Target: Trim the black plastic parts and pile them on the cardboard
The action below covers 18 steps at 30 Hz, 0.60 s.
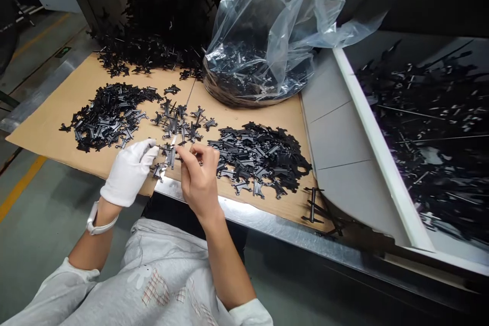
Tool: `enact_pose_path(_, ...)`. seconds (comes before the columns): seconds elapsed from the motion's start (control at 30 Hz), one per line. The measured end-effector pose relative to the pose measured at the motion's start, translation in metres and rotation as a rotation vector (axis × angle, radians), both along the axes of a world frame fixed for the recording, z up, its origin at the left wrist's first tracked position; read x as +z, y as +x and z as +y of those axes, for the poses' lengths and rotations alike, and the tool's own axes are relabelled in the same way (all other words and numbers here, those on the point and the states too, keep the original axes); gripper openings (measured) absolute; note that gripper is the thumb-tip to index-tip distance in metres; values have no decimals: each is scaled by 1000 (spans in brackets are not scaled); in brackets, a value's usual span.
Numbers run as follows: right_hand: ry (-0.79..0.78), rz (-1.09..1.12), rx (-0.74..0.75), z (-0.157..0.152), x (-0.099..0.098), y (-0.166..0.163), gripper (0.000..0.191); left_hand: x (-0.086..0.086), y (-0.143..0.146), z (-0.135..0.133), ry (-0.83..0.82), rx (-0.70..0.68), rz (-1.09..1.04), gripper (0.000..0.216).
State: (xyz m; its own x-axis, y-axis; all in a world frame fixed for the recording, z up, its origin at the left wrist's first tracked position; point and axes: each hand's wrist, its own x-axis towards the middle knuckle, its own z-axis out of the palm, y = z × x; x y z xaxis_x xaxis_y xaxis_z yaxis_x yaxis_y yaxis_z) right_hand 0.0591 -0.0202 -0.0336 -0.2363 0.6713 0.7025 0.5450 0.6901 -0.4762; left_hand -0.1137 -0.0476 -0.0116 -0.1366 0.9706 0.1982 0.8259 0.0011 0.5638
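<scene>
My left hand [128, 170], in a white glove, is closed with its fingertips on a black plastic part [168, 155] just above the cardboard's front edge. My bare right hand [201, 175] meets it from the other side, thumb and forefinger pinched at the same part. A thin, pale strip [174, 140] shows by the right fingertips; whether the fingers grip it is unclear. Just beyond both hands lies a loose cluster of black plastic parts [179, 119], some still joined to stems.
Small black parts form a left pile [110, 114] and a right pile [263, 158] on the cardboard [49, 127]. Behind stand a clear plastic bag [263, 61] of parts and a dark heap [164, 25]. A white-edged divider [382, 163] borders more parts at right.
</scene>
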Motion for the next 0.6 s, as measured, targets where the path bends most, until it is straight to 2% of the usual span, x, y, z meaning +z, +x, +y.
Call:
enact_pose_path(0.07, 67, -56, 3, 1, 4, 6, 36, 13, -3, -10, -45, 66, -115, 41)
enact_pose_path(0.13, 126, -94, 3, -1, 8, 8, 38, 25, -3, -20, 31, 152, -212, 40)
enact_pose_path(0.2, 187, -126, 27, -8, 14, 6, 37, 34, 2, -26, 106, 138, -344, 36)
enact_pose_path(0.3, 243, -161, 124, -18, 23, 3, 36, 38, 17, -25, 75, 57, -487, 25)
enact_pose_path(0.37, 238, -71, 203, -22, 26, 5, 43, 36, 26, -20, 107, 137, -522, 25)
enact_pose_path(0.47, 69, 219, 271, -22, 28, 14, 59, 34, 35, -16, 174, 257, -619, 25)
enact_pose_path(0.5, -46, 256, 310, -20, 29, 18, 57, 34, 38, -16, 171, 254, -648, 25)
enact_pose_path(0.6, -405, 189, 500, -16, 32, 26, 29, 36, 44, -18, 141, 162, -677, 26)
